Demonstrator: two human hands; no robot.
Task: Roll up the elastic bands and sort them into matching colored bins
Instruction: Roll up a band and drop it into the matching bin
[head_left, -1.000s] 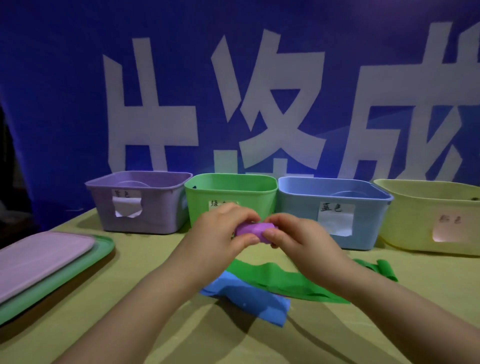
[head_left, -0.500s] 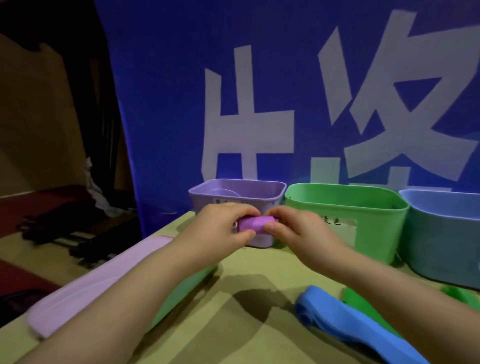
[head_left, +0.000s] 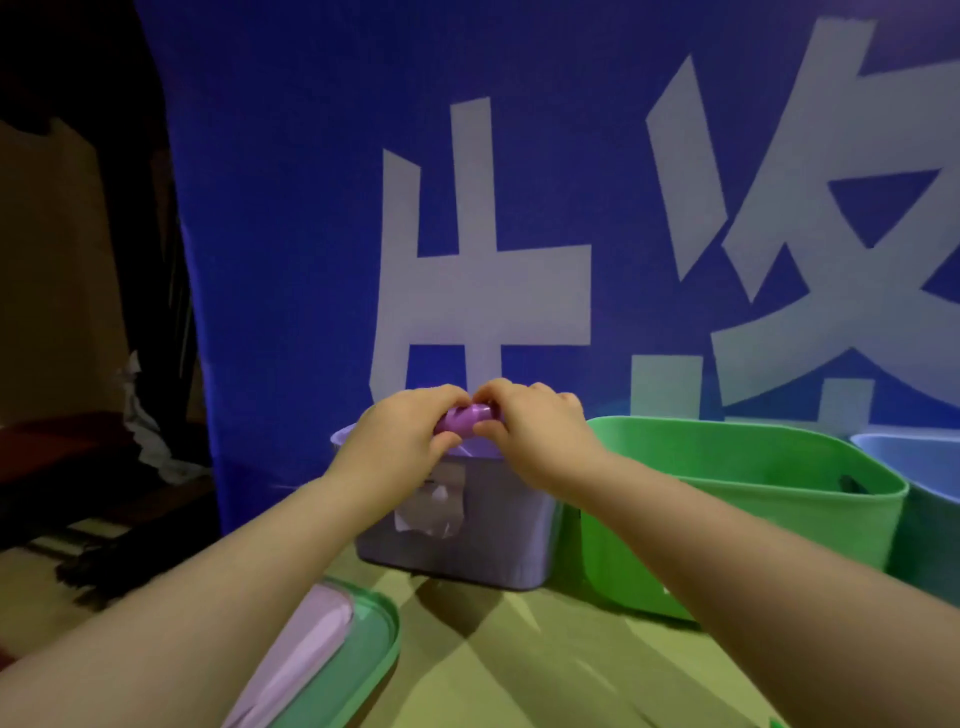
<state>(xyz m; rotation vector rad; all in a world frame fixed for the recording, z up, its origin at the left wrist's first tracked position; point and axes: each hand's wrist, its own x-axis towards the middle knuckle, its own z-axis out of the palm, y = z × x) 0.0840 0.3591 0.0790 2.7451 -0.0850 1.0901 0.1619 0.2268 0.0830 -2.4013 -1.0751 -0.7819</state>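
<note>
A rolled purple elastic band (head_left: 464, 418) is pinched between my left hand (head_left: 400, 441) and my right hand (head_left: 530, 436), one at each end. Both hands hold the roll just above the open top of the purple bin (head_left: 498, 540), which carries a torn white label on its front. To the right of it stands the green bin (head_left: 727, 525), and a sliver of the blue bin (head_left: 914, 447) shows at the right edge. The other bands are out of view.
A purple lid lies on a green lid (head_left: 363, 654) at the lower left of the yellow-green table (head_left: 519, 670). A blue banner with white characters (head_left: 467, 260) hangs behind the bins. A dark room lies off the table's left side.
Both hands have carried the purple roll forward and up, from in front of the purple bin to just above its opening. The view has swung left, so the flat blue and green bands left the frame.
</note>
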